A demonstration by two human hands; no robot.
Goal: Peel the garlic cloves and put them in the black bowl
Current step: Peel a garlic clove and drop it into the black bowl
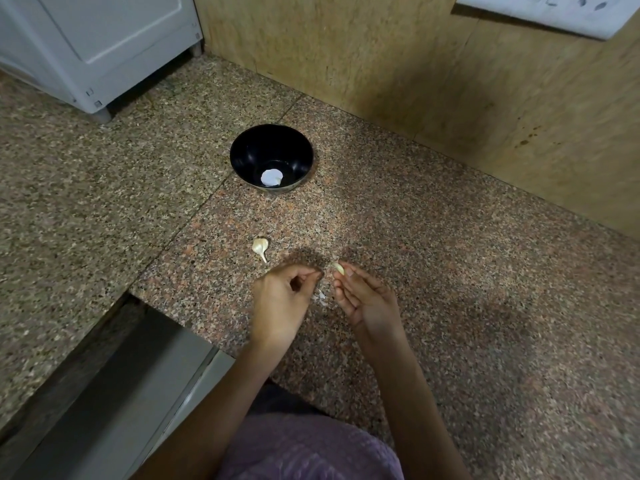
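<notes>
Pinching a small pale garlic clove (338, 269) in its fingertip grip, the right hand (363, 299) holds it above the speckled granite bench (450, 271) near its front edge, the left hand (280, 299), fingertips (316, 273) closed together, just left of it, the glossy black bowl (249, 147) well beyond both.

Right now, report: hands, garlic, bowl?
Right hand pinches clove; left hand curled beside it, hold unclear. White piece in bowl; loose clove unpeeled. Peel scraps below hands, nothing blocks bowl.
</notes>
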